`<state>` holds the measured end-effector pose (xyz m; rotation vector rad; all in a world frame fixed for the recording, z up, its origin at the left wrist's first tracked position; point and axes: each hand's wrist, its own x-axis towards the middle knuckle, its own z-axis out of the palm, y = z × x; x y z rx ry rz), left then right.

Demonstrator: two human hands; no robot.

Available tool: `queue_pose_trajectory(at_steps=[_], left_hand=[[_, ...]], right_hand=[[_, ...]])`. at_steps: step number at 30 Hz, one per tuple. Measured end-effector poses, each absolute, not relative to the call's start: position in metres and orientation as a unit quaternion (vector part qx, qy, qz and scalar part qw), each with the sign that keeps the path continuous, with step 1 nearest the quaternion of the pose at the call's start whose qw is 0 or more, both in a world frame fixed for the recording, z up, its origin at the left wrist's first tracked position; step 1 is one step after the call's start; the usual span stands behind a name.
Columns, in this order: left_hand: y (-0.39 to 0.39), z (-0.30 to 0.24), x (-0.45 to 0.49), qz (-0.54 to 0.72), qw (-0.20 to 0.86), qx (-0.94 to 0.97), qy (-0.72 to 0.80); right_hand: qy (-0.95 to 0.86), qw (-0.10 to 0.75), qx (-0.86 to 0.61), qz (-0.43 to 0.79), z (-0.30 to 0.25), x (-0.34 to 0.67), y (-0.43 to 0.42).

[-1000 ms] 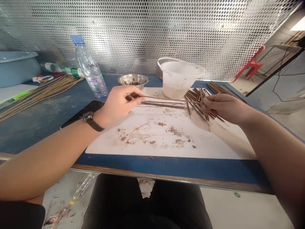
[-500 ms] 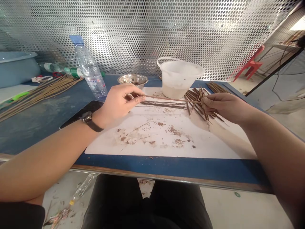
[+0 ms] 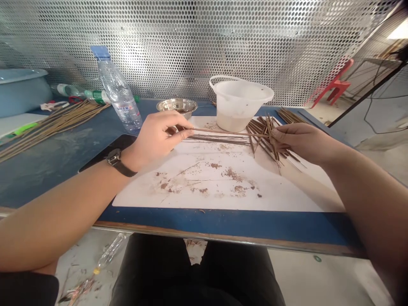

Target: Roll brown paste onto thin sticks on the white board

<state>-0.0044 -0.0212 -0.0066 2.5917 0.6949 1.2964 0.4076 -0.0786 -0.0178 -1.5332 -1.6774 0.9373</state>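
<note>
A thin brown stick (image 3: pixel 223 132) is held level above a white board (image 3: pixel 223 187), one end in each hand. My left hand (image 3: pixel 159 136) pinches its left end between thumb and fingers. My right hand (image 3: pixel 296 140) is closed on its right end, over a loose heap of dark sticks (image 3: pixel 267 138). Just beyond the held stick, a small row of sticks (image 3: pixel 219 139) lies flat on the board. Brown crumbs are scattered over the board's middle.
A white plastic bucket (image 3: pixel 239 104) and a small metal bowl (image 3: pixel 177 105) stand behind the board. A water bottle (image 3: pixel 116 91) stands at the left, near a long bundle of pale sticks (image 3: pixel 54 123) and a blue basin (image 3: pixel 22 91). Perforated metal sheet closes the back.
Both hands keep hold of the stick in nearly the same place; the view has shifted very slightly. Nothing else has moved.
</note>
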Motion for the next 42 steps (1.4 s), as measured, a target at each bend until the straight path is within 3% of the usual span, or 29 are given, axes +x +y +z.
queue_pose_trajectory(at_steps=[7,24,42], left_hand=[[-0.026,-0.003,-0.004,0.407,0.046,0.863,0.297],[-0.022,-0.010,-0.004,0.417,0.113,0.850,0.303],[-0.022,-0.011,-0.003,0.450,0.150,0.837,0.274]], right_hand=[[-0.651,0.331,-0.584,0.353,-0.014,0.403,-0.082],[-0.630,0.384,-0.576,0.353,-0.010,0.394,-0.085],[-0.612,0.377,-0.582,0.381,-0.010,0.391,-0.086]])
